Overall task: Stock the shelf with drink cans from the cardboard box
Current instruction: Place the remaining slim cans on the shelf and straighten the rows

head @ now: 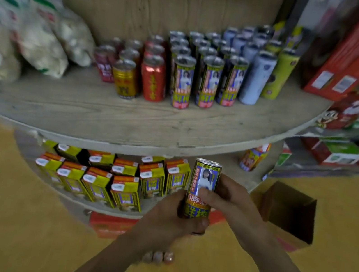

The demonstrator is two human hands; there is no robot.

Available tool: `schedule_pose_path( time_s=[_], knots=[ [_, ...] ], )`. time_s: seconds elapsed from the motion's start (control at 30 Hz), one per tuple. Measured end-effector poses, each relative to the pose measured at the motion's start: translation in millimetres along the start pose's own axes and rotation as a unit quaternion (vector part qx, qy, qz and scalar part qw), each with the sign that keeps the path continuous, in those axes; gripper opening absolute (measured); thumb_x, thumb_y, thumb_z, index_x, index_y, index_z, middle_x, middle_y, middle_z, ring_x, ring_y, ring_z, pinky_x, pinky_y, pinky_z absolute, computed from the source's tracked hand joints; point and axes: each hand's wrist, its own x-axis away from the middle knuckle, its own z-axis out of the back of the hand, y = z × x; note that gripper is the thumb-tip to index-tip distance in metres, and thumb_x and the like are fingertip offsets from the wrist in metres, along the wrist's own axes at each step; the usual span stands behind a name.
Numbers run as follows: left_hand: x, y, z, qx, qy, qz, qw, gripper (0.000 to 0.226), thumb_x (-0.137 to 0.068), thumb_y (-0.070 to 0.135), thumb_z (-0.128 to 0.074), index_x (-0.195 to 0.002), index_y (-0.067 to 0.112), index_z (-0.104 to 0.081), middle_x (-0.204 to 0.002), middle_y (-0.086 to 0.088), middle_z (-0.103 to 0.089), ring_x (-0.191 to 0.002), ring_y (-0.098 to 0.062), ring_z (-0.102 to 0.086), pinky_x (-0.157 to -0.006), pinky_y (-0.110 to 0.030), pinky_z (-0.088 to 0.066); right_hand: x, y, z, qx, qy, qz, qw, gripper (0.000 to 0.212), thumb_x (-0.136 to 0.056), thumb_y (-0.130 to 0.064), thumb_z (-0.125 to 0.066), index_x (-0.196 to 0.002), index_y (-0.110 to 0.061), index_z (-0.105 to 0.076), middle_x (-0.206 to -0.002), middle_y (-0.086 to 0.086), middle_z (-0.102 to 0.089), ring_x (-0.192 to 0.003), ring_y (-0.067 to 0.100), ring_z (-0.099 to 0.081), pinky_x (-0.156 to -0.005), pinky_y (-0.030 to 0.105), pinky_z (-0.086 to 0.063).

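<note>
The left hand (pixel 170 215) hides the can's (pixel 202 187) base (lower label too); bags (pixel 26 22) blurred.

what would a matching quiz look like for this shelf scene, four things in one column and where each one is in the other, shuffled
Things:
1. yellow and blue drink can with a printed figure
2. open brown cardboard box
3. small yellow drink cartons with orange tops
4. pale plastic bags with green print

Places:
A. left end of the upper wooden shelf
B. on the floor, right of the hands
C. lower shelf, in rows
D. held upright between the left hand and right hand

Pairs: 1-D, 2-B, 3-C, 4-A
</note>
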Motion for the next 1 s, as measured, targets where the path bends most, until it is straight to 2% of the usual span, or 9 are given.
schedule_pose_path(
  time_s=[0.1,0.17,0.27,0.47,0.6,0.73,0.87,0.93,1.0],
  knots=[
    [-1,24,9,-0.009,0.01,-0.025,1.0,0.044,-0.077,0.031,-0.08,-0.113,0.012,-0.063,-0.092,-0.002,-0.073,-0.083,-0.013,-0.069,-0.079,-0.036,-0.058,-4,-21,-1,0.012,0.01,0.037,0.999,0.029,-0.086,-0.019,-0.077,-0.113,-0.014,-0.07,-0.109,0.009,-0.075,-0.108,0.028,-0.069,-0.095,0.043,-0.055],
    [-6,34,12,-0.006,0.009,-0.044,0.999,0.039,-0.08,0.024,-0.08,-0.112,0.011,-0.062,-0.091,-0.003,-0.074,-0.083,-0.016,-0.071,-0.077,-0.035,-0.059,-7,-33,2,0.021,0.013,0.056,0.998,0.025,-0.088,-0.015,-0.075,-0.113,-0.013,-0.07,-0.107,0.007,-0.076,-0.106,0.024,-0.07,-0.092,0.039,-0.055],
    [-15,47,11,0.003,0.021,-0.07,0.997,0.031,-0.085,0.007,-0.078,-0.111,0.014,-0.062,-0.085,0.005,-0.073,-0.079,-0.01,-0.07,-0.071,-0.023,-0.056,-14,-48,9,0.041,0.013,0.081,0.996,0.026,-0.089,-0.013,-0.073,-0.114,-0.014,-0.069,-0.107,0.005,-0.076,-0.105,0.021,-0.07,-0.092,0.037,-0.056],
    [-44,66,6,0.018,0.064,-0.076,0.995,0.045,-0.078,0.022,-0.081,-0.117,0.012,-0.062,-0.1,-0.007,-0.076,-0.087,-0.017,-0.073,-0.087,-0.039,-0.061,-43,-67,31,0.057,0.002,0.108,0.993,0.023,-0.088,-0.006,-0.073,-0.109,-0.016,-0.07,-0.102,0.001,-0.077,-0.095,0.012,-0.071,-0.081,0.024,-0.056],
    [-76,79,4,0.014,0.086,-0.081,0.993,0.052,-0.071,0.031,-0.081,-0.116,0.013,-0.064,-0.099,-0.005,-0.076,-0.091,-0.022,-0.074,-0.092,-0.051,-0.058,-70,-78,53,0.065,-0.009,0.126,0.99,0.033,-0.079,-0.023,-0.076,-0.111,-0.019,-0.07,-0.104,0.0,-0.077,-0.099,0.015,-0.071,-0.085,0.027,-0.057],
    [-109,94,-1,-0.009,0.119,-0.085,0.989,0.05,-0.068,0.03,-0.081,-0.113,0.015,-0.065,-0.099,-0.004,-0.077,-0.092,-0.024,-0.075,-0.091,-0.051,-0.059,-99,-86,77,0.059,-0.031,0.136,0.988,0.034,-0.08,-0.017,-0.076,-0.113,-0.021,-0.069,-0.105,-0.002,-0.077,-0.1,0.016,-0.071,-0.084,0.028,-0.057],
    [-145,100,-6,-0.035,0.161,-0.083,0.983,0.054,-0.063,0.037,-0.079,-0.113,0.021,-0.066,-0.096,-0.001,-0.077,-0.091,-0.024,-0.075,-0.089,-0.052,-0.059,-127,-86,98,0.064,-0.039,0.146,0.986,0.041,-0.076,-0.021,-0.074,-0.116,-0.02,-0.068,-0.108,-0.002,-0.076,-0.103,0.014,-0.071,-0.089,0.032,-0.056],
    [-160,101,-9,-0.054,0.183,-0.08,0.978,0.053,-0.064,0.036,-0.08,-0.114,0.025,-0.065,-0.095,0.003,-0.077,-0.089,-0.019,-0.075,-0.087,-0.05,-0.059,-139,-84,109,0.071,-0.044,0.148,0.985,0.043,-0.075,-0.022,-0.074,-0.118,-0.02,-0.067,-0.111,-0.004,-0.076,-0.106,0.013,-0.07,-0.092,0.034,-0.056],
    [-173,104,-13,-0.071,0.205,-0.089,0.972,0.046,-0.071,0.027,-0.083,-0.114,0.028,-0.065,-0.095,0.009,-0.077,-0.086,-0.007,-0.072,-0.084,-0.038,-0.059,-152,-82,118,0.078,-0.051,0.155,0.984,0.043,-0.075,-0.02,-0.074,-0.118,-0.02,-0.066,-0.112,-0.005,-0.076,-0.107,0.012,-0.07,-0.091,0.029,-0.055]
  ],
)
